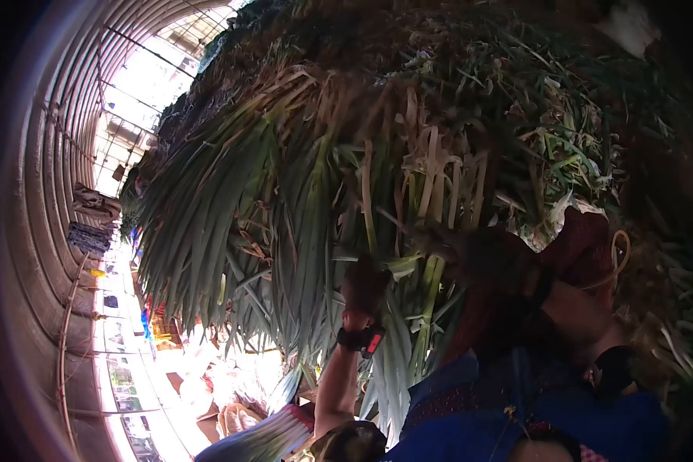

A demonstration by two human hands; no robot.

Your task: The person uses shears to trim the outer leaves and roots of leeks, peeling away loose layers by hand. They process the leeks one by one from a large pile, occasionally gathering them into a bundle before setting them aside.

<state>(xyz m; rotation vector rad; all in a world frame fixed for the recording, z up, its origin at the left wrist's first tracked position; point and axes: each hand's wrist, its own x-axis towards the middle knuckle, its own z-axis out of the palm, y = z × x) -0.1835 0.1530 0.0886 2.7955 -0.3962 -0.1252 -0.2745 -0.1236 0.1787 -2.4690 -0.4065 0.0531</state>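
The left hand (364, 286), a watch (362, 339) on its wrist, is reaching up on a raised forearm, fingers curling round leaves of the green onion heap (300, 192) overhead. The right hand (458, 248) is resting against the stalks; I cannot tell how its fingers are set.

Centre: dense heap of long green leek leaves (285, 192), no gaps.
Lower right: person in blue clothing and maroon headcloth (516, 385) blocks the way.
Lower left: bright open aisle (192, 369) under ribbed arched roof (46, 192).
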